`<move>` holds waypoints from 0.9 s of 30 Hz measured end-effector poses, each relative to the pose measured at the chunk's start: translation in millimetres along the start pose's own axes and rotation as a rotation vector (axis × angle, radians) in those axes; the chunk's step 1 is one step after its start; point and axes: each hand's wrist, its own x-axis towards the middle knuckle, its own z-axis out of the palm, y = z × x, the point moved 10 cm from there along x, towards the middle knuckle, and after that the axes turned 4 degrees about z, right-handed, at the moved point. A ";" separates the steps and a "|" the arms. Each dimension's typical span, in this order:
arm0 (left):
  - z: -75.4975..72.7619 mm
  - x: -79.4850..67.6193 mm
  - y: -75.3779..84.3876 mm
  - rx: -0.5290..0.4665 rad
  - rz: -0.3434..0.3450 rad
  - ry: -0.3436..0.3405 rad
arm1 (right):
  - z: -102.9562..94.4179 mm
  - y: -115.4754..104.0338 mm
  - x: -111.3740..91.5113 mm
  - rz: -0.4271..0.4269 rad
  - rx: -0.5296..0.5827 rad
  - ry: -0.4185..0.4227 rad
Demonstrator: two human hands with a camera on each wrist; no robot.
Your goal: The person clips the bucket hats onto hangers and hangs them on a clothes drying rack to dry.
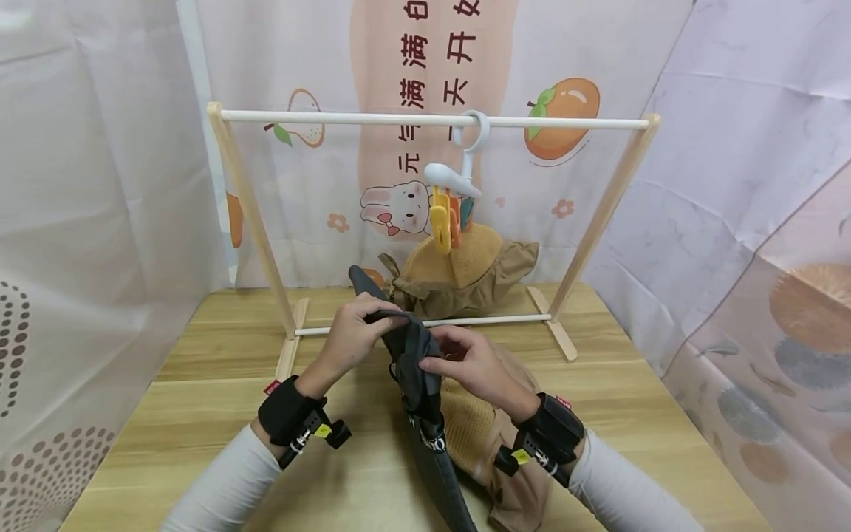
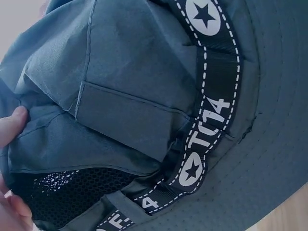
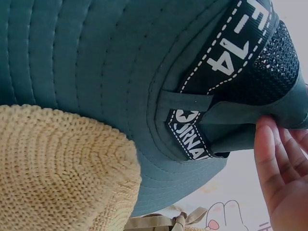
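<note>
One dark-grey, wide-brimmed fabric hat (image 1: 417,369), between the left hand (image 1: 350,332) and right hand (image 1: 475,366), is pinched by both, its edge-on brim (image 1: 442,480) slanting toward the white-barred wooden rack (image 1: 255,229).

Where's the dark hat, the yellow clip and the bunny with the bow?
Dark hat (image 2: 137,118): left wrist view, on its crown.
Yellow clip (image 1: 439,221): head view, around its middle.
Bunny (image 1: 408,207): head view, on its face.
</note>
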 end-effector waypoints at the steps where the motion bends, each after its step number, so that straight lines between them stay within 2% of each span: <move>1: -0.7 -0.1 -4.3 -0.004 -0.001 0.005 | 1.0 -0.5 0.9 0.002 0.005 -0.003; 6: -1.8 1.7 -21.2 0.016 0.013 -0.002 | 4.9 -2.4 3.7 0.013 0.020 -0.014; 10: -6.8 6.4 -17.5 0.064 0.054 -0.006 | 5.9 -3.2 5.4 0.024 0.030 -0.025; 13: -11.6 9.4 -14.9 0.081 0.060 0.005 | 5.0 -5.2 6.8 0.025 0.028 -0.026; 21: -15.8 10.6 -15.7 0.098 0.004 0.010 | 0.9 -11.4 8.4 0.030 -0.073 0.000; 27: -14.2 12.0 -14.5 0.097 0.001 0.015 | -0.2 -12.3 7.3 0.047 -0.039 0.001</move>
